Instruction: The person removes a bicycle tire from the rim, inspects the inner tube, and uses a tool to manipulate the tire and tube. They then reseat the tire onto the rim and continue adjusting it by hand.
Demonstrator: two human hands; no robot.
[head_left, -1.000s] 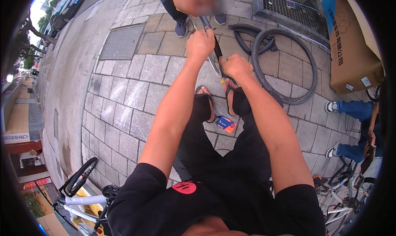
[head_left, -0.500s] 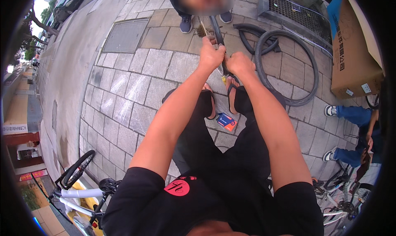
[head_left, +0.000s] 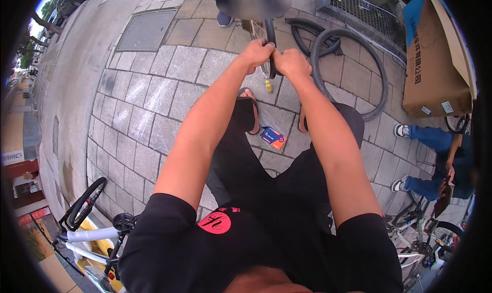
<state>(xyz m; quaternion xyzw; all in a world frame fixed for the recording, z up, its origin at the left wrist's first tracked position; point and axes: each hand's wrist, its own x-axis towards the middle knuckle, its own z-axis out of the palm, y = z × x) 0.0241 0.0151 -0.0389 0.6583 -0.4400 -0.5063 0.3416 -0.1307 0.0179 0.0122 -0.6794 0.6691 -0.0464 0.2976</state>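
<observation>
My left hand [head_left: 259, 55] and my right hand [head_left: 292, 63] are closed side by side on a bicycle wheel [head_left: 269, 30], held upright and seen edge-on, with a black tire, spokes and a cogged hub. The lower part of the wheel is partly behind my hands. Below it, between my feet, is a small yellow object [head_left: 269, 86], too small to name. A blue and orange card-like packet [head_left: 273, 137] lies on the paving. Beyond the wheel another person [head_left: 224, 14] is close to its far end; their hands are hidden by blur.
Loose tires [head_left: 380, 67] lie at right beside a metal grating [head_left: 359, 14] and a large cardboard box [head_left: 435, 72]. A seated person in jeans [head_left: 428, 137] is at the right. Bicycles stand at lower left [head_left: 92, 234] and lower right [head_left: 420, 242]. A metal cover [head_left: 146, 29] is set in the paving.
My hands have come closer together on the wheel, and my knees have shifted, now hiding more of my right foot. The yellow object shows more clearly. The view has moved slightly.
</observation>
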